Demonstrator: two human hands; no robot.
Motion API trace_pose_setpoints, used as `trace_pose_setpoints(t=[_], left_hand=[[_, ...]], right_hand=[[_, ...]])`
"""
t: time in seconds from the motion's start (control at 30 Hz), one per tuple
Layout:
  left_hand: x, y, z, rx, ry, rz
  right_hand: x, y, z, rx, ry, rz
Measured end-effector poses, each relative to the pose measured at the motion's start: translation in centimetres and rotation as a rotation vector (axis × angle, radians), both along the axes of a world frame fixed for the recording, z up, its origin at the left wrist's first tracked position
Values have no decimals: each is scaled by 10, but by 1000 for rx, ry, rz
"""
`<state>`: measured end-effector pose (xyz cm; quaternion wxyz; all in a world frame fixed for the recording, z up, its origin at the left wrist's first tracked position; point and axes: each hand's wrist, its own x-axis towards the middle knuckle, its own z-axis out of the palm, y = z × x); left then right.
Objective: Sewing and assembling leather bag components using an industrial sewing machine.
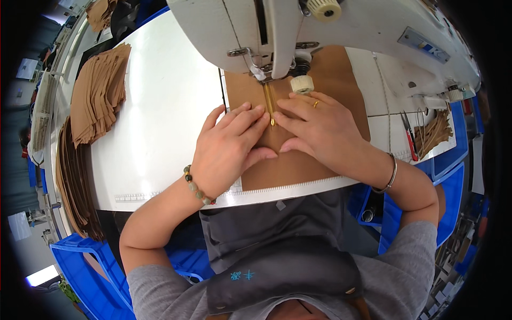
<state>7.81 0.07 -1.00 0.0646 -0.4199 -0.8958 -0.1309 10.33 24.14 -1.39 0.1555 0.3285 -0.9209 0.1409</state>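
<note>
A brown leather-like panel (341, 74) lies flat on the white sewing table, running under the head of a white sewing machine (368, 32). Down its middle goes a gold zipper (269, 96), whose upper end disappears beneath the presser foot (261, 76). The gold pull (273, 121) sits at the end toward me. On the zipper's left, my left hand (226, 144) presses flat, fingers extended and fingertips beside the teeth. My right hand (325, 128) rests flat on the panel to the right, fingers stretched out below a cream knob (302, 84). Neither hand grips anything.
Stacked brown pieces (101, 93) lie at the table's left, with a second pile (72, 176) hanging at its edge. Red-handled snips (411, 141) and small brown strips (434, 133) are at right. Blue bins (90, 266) flank me. A ruler strip (298, 184) follows the front edge.
</note>
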Motion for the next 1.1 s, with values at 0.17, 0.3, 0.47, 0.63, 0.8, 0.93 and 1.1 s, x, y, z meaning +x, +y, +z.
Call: trace_pose_setpoints(t=[0.17,0.3,0.47,0.63,0.8,0.93,1.1], left_hand=[[-16,3,-3,27,34,12],[-29,4,-5,43,49,14],[-40,7,-10,116,84,28],[-41,7,-11,179,76,34],[-42,7,-10,195,64,24],[-42,7,-11,205,76,28],[-37,2,-7,423,-245,68]], right_hand=[[-12,1,-2,-4,17,-41],[-23,1,-5,35,-30,-80],[-30,3,-9,-38,22,-92],[-34,6,-8,-45,-15,-87],[-35,7,-8,-51,-10,-72],[-38,7,-11,-28,-20,-86],[-31,7,2,95,96,-28]])
